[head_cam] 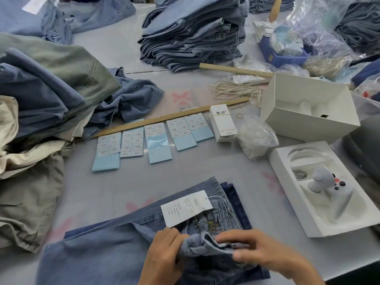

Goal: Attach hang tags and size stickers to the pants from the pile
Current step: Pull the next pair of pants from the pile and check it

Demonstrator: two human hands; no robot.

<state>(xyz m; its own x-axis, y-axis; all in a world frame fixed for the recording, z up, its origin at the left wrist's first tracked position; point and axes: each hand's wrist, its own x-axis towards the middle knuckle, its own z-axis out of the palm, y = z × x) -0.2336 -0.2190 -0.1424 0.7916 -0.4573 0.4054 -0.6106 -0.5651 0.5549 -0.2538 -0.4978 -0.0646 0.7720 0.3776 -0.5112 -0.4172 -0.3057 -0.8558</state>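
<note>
A pair of light blue jeans lies on the table in front of me, over a darker pair. A white hang tag on a thin string rests on its waistband near an embroidered pocket. My left hand grips a bunched fold of the waistband. My right hand pinches the same fold from the right. Several size sticker sheets on blue backing lie in a row beyond. A stack of white hang tags stands at the row's right end.
A loose pile of pants fills the left. Folded jeans are stacked at the back. A long wooden ruler lies behind the stickers. On the right are a bag of fasteners, an open white box and a tray holding a grey controller.
</note>
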